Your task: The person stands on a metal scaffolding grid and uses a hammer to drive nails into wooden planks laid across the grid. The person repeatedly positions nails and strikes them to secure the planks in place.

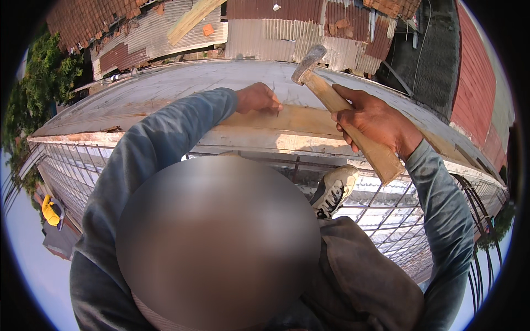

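My right hand (378, 122) is wrapped round the wooden handle of a hammer (324, 94). The hammer is raised and tilted, its worn metal head up and to the left, above the edge of a wooden board (309, 122). Left of it, my left hand (255, 99) is closed in a pinch at the board's top edge. Between those fingertips stands a thin nail (277, 112), small and partly covered by the fingers. The hammer head is apart from the nail.
Below the board spreads a grid of steel rebar (386, 216), with my shoe (338, 185) beside it. A grey panel (182, 83) runs along the far side. Rusty sheet roofs (265, 38) lie beyond it. Rebar rods (476, 201) stick out at right. A person in yellow (51, 211) is far left.
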`<move>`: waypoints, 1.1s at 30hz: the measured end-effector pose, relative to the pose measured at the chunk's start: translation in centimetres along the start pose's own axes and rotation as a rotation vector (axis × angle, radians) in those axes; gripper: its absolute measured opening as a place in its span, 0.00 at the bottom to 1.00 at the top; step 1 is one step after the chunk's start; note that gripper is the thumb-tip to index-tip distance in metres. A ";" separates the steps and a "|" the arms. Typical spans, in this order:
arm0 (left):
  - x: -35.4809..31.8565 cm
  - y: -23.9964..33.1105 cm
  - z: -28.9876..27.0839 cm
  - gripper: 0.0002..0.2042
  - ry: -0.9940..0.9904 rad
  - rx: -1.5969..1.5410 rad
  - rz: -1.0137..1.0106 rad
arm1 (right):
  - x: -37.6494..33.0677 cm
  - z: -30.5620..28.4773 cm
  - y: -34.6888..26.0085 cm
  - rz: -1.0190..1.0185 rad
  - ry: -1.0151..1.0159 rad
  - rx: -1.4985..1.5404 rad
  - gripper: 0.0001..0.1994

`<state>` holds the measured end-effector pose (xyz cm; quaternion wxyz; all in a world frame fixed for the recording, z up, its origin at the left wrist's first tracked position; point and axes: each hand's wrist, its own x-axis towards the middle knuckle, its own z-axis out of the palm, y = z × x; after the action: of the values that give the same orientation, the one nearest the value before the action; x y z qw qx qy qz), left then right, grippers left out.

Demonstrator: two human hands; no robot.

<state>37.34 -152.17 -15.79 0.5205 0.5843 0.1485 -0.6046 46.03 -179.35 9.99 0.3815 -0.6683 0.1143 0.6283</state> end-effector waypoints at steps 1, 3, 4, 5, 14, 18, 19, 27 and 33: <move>0.0 -0.1 0.0 0.11 0.001 -0.010 -0.001 | 0.9 0.0 0.1 0.009 -0.023 -0.061 0.34; 0.0 -0.2 -0.1 0.11 0.013 -0.012 0.002 | 2.3 0.1 -0.2 0.013 -0.065 -0.153 0.31; 0.0 -0.4 -0.1 0.10 0.022 -0.003 0.005 | 2.9 0.3 -0.5 0.010 -0.085 -0.183 0.30; 0.0 -0.5 0.0 0.10 0.031 0.006 0.009 | 3.3 0.5 -0.7 0.007 -0.104 -0.213 0.30; -0.4 -0.1 0.1 0.11 0.037 0.053 0.025 | 6.0 2.1 -1.3 -0.055 -0.011 -0.585 0.29; -0.7 -0.3 0.0 0.11 0.002 0.048 0.035 | 4.5 1.7 -2.8 0.021 -0.086 -0.547 0.21; -0.7 -0.4 -0.2 0.11 -0.006 0.053 0.052 | 4.2 1.6 -3.3 0.007 -0.057 -0.550 0.22; -0.5 -0.5 -0.1 0.11 -0.020 0.054 0.063 | 4.7 1.5 -2.5 -0.103 0.057 -0.519 0.31; -0.4 -0.4 -0.1 0.12 -0.047 0.044 0.046 | 4.5 2.6 -0.8 -0.130 0.007 -0.664 0.29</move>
<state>36.97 -151.72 -15.67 0.5249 0.5846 0.1095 -0.6089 45.35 -175.63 6.30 0.1819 -0.7643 -0.1383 0.6031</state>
